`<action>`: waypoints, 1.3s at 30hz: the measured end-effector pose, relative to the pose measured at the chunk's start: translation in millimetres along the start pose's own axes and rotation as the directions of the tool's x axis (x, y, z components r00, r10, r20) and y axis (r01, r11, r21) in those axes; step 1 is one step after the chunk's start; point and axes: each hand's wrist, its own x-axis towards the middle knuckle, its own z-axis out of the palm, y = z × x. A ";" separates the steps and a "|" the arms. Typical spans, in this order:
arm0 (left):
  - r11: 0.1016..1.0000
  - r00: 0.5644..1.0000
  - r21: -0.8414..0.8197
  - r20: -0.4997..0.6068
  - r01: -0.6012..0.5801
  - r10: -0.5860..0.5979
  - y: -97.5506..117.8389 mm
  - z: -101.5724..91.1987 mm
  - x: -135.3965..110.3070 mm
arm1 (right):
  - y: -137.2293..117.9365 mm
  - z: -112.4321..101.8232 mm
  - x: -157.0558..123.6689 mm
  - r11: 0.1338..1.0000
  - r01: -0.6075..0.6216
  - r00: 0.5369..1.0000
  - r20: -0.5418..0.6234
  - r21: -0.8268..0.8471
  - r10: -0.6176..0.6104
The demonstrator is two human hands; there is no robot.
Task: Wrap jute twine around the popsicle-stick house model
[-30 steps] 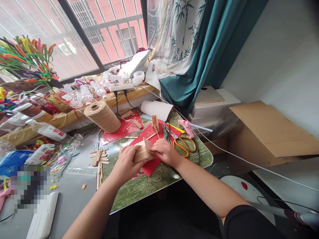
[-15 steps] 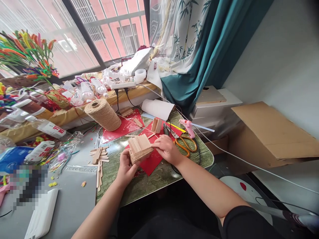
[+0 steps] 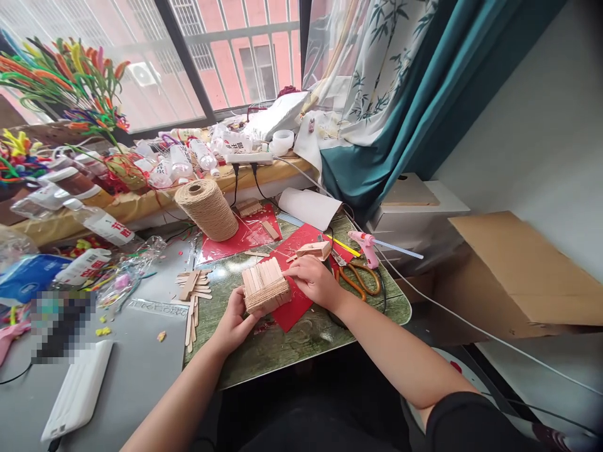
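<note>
A small box of craft sticks, its lower side wound with brown twine, is tilted over the table. My left hand grips its left end, thumb below and fingers behind. At the box's right edge, my right hand is closed in a pinch, apparently on the twine; the fingertips partly hide it. From the large twine spool, a thin strand runs towards my right hand. Just beyond that hand, a smaller open wooden box lies on a red sheet.
Orange-handled scissors and a pink glue gun lie to the right. Loose craft sticks are piled on the left. A power strip and plastic bottles crowd the sill. A white cable crosses at right.
The held box has turned, showing more of its slatted top. The smaller wooden box has swung round and shifted right, near my right hand. The camera view has shifted slightly.
</note>
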 end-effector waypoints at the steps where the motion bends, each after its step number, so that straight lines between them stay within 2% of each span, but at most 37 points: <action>1: 1.000 1.000 0.016 -0.002 -0.004 0.004 -0.8 -0.9 -0.7 | 0.2 0.9 -1.2 1.000 0.006 1.000 0.000 0.007 -0.006; 8: 0.999 0.999 -0.002 -0.006 0.044 -0.044 -5.1 -4.9 -5.5 | -3.3 6.1 -11.9 0.998 0.049 0.996 -0.073 0.027 -0.047; 12: 1.000 1.000 -0.017 0.004 0.023 -0.023 -6.0 -5.4 -6.0 | -3.7 6.0 -12.0 0.999 0.045 0.997 -0.059 0.003 -0.045; 17: 0.999 1.000 0.040 -0.002 0.015 -0.015 -5.8 -6.2 -6.2 | -3.0 9.9 -12.9 1.000 0.009 0.999 -0.048 0.004 -0.009; 20: 0.996 0.999 0.090 -0.024 -0.020 0.022 7.1 -7.9 -0.3 | -4.3 13.3 -14.0 0.999 -0.011 0.999 -0.049 0.032 0.012; 23: 0.947 0.984 0.305 -0.110 -0.099 0.139 34.5 -9.7 14.8 | -3.7 15.6 -15.3 0.998 -0.003 0.999 -0.042 0.058 0.006; 25: 0.888 0.967 0.453 -0.181 -0.080 0.179 54.7 -10.3 28.0 | -1.3 16.5 -16.3 0.998 0.010 0.999 -0.035 0.057 -0.008; 26: 0.882 0.974 0.468 -0.176 -0.048 0.146 63.2 -10.4 34.4 | 0.1 17.0 -16.8 0.999 0.012 1.000 -0.027 0.048 -0.011; 29: 0.921 0.987 0.378 -0.155 0.098 -0.041 77.6 -10.6 47.1 | 3.5 18.9 -17.4 1.000 0.008 1.000 0.007 0.012 -0.008; 32: 0.957 0.975 0.232 -0.174 0.174 -0.135 74.9 -10.0 46.0 | 2.6 20.8 -16.8 1.000 0.015 0.999 0.037 0.014 -0.016; 35: 0.983 0.957 -0.008 -0.226 0.185 -0.182 60.3 -6.1 35.0 | -1.5 22.3 -15.9 0.999 0.018 0.999 0.046 0.033 -0.019; 39: 0.950 0.926 -0.268 -0.291 0.160 -0.238 29.8 5.2 18.6 | -5.3 23.3 -15.6 0.999 0.028 0.999 0.038 0.044 -0.029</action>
